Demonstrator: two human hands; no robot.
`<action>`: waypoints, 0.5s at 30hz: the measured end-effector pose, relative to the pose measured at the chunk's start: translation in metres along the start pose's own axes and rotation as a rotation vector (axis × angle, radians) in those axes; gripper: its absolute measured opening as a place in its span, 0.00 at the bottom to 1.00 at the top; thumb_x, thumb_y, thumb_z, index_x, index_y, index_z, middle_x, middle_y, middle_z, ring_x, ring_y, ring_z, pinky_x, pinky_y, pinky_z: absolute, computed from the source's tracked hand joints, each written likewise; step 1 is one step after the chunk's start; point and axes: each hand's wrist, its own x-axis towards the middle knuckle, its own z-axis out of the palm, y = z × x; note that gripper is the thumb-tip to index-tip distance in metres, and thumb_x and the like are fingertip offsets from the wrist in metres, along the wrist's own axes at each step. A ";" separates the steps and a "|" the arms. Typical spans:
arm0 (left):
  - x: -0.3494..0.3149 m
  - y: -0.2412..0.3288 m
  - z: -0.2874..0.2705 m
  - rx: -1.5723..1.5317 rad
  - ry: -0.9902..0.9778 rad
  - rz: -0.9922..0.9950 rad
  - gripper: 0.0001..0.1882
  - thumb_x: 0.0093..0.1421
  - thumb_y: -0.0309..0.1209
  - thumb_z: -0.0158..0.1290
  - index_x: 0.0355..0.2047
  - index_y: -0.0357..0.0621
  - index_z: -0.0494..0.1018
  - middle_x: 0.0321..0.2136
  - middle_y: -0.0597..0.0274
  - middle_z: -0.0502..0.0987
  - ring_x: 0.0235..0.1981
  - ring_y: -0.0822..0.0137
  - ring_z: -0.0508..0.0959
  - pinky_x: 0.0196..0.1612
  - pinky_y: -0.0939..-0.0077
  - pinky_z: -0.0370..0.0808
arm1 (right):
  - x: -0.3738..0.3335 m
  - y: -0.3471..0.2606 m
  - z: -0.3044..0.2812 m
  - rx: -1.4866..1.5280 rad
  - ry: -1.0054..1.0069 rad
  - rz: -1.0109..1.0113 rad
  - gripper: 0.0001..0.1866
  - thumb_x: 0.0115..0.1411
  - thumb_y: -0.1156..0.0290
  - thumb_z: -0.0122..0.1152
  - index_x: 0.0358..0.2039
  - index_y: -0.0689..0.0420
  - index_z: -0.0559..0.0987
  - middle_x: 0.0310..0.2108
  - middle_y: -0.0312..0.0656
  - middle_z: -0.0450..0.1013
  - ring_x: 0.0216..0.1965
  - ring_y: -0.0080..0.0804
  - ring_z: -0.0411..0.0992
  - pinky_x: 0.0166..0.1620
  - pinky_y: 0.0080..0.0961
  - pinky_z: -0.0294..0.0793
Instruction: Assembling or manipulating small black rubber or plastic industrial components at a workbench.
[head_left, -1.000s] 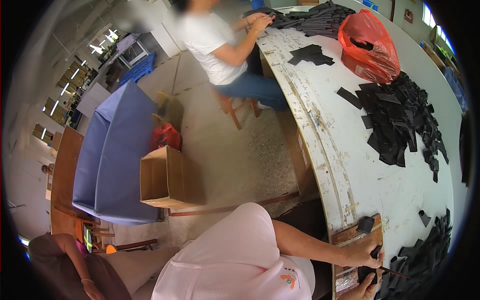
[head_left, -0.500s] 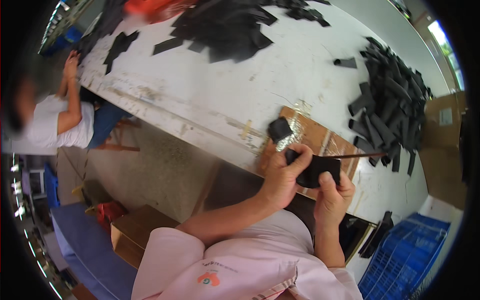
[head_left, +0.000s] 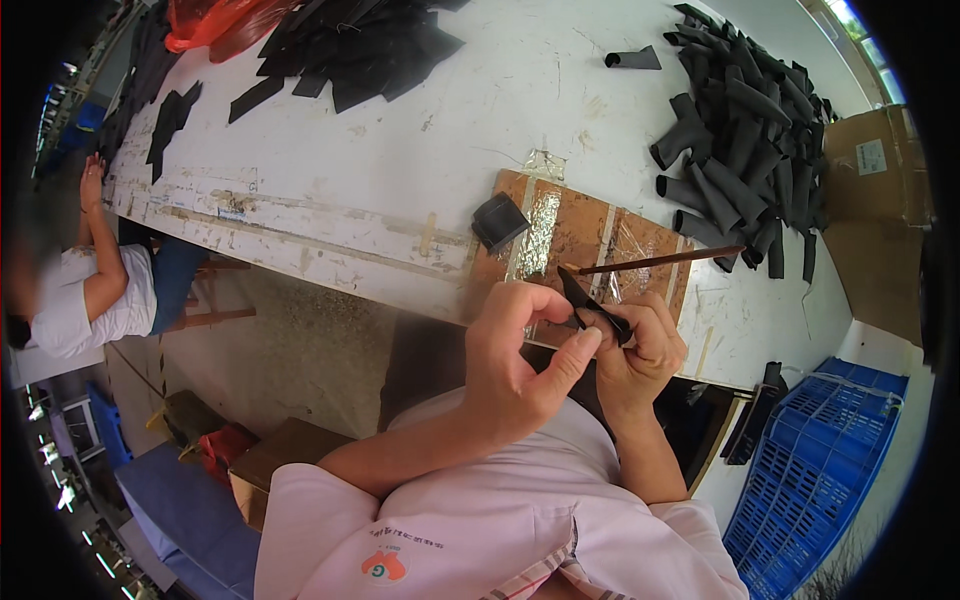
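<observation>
A folded piece of black fabric (head_left: 583, 298) is between my hands, over the near edge of the brown board. My right hand (head_left: 642, 350) is closed round its right side, with the fingers bent. Against its near left edge, my left hand (head_left: 515, 350) holds thumb and forefinger in a pinch. Just beyond the fabric, a thin brown stick (head_left: 660, 260) slants across above the board (head_left: 640, 235); what supports it cannot be seen. A small black square-sided block (head_left: 500, 222) sits at the board's left, apart from my hands.
Several black fabric tubes (head_left: 745, 150) are heaped at the right of the white table (head_left: 400, 190), beside a cardboard box (head_left: 875, 210). Flat black pieces (head_left: 365, 50) and a red plastic bag (head_left: 225, 25) lie far left. A blue crate (head_left: 815, 450) stands lower right. A co-worker (head_left: 95, 280) sits at left.
The black fabric has turned from lying broad between both hands to a narrow, tilted fold. My left hand has shifted its grip to the near edge. The whole view has swung somewhat.
</observation>
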 end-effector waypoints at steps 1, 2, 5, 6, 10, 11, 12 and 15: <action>0.000 0.001 0.002 0.004 0.004 -0.001 0.12 0.48 0.29 0.56 0.27 0.35 0.67 0.25 0.57 0.69 0.27 0.69 0.71 0.33 0.77 0.71 | -0.001 0.001 0.001 -0.026 0.016 -0.042 0.09 0.38 0.79 0.66 0.20 0.60 0.74 0.16 0.37 0.64 0.14 0.23 0.60 0.16 0.18 0.57; 0.000 0.002 0.005 -0.066 -0.003 -0.067 0.12 0.48 0.30 0.56 0.26 0.35 0.67 0.24 0.58 0.70 0.25 0.70 0.71 0.30 0.79 0.70 | -0.002 0.003 0.002 -0.022 0.014 -0.044 0.09 0.38 0.79 0.66 0.20 0.60 0.74 0.16 0.37 0.64 0.14 0.23 0.60 0.16 0.18 0.57; 0.004 0.005 0.008 -0.204 -0.049 -0.231 0.09 0.49 0.28 0.55 0.27 0.36 0.68 0.21 0.66 0.72 0.24 0.80 0.68 0.30 0.85 0.66 | -0.005 0.009 0.002 -0.117 0.037 -0.129 0.12 0.32 0.80 0.66 0.20 0.60 0.73 0.16 0.38 0.63 0.15 0.27 0.61 0.16 0.20 0.58; 0.005 0.004 0.008 -0.266 -0.075 -0.330 0.08 0.50 0.27 0.54 0.27 0.36 0.68 0.22 0.66 0.72 0.24 0.80 0.68 0.30 0.86 0.66 | -0.004 0.009 0.002 -0.133 0.053 -0.170 0.12 0.30 0.81 0.64 0.20 0.60 0.73 0.16 0.38 0.63 0.15 0.29 0.62 0.17 0.21 0.58; 0.008 0.001 0.007 -0.463 -0.102 -0.482 0.04 0.51 0.23 0.51 0.26 0.37 0.68 0.22 0.66 0.73 0.24 0.80 0.70 0.28 0.89 0.65 | -0.003 0.012 0.003 -0.198 0.068 -0.283 0.13 0.26 0.84 0.59 0.19 0.61 0.73 0.16 0.40 0.62 0.16 0.33 0.62 0.17 0.24 0.58; 0.009 0.001 0.005 -0.462 -0.107 -0.485 0.04 0.51 0.23 0.51 0.26 0.37 0.68 0.22 0.66 0.73 0.24 0.80 0.70 0.28 0.89 0.65 | -0.003 0.013 0.003 -0.201 0.070 -0.277 0.13 0.26 0.84 0.59 0.19 0.61 0.73 0.16 0.40 0.62 0.16 0.33 0.62 0.17 0.24 0.58; 0.010 0.002 0.003 -0.510 -0.115 -0.519 0.03 0.51 0.23 0.50 0.27 0.37 0.68 0.22 0.66 0.73 0.24 0.79 0.70 0.28 0.88 0.65 | -0.003 0.013 0.003 -0.202 0.080 -0.293 0.14 0.25 0.84 0.58 0.19 0.61 0.73 0.16 0.40 0.62 0.16 0.33 0.62 0.17 0.25 0.58; 0.010 -0.002 0.003 -0.625 -0.117 -0.578 0.03 0.51 0.23 0.50 0.28 0.37 0.69 0.23 0.66 0.73 0.24 0.79 0.71 0.29 0.87 0.65 | -0.004 0.013 0.003 -0.210 0.093 -0.305 0.14 0.24 0.85 0.57 0.19 0.61 0.72 0.16 0.40 0.62 0.16 0.33 0.62 0.17 0.25 0.58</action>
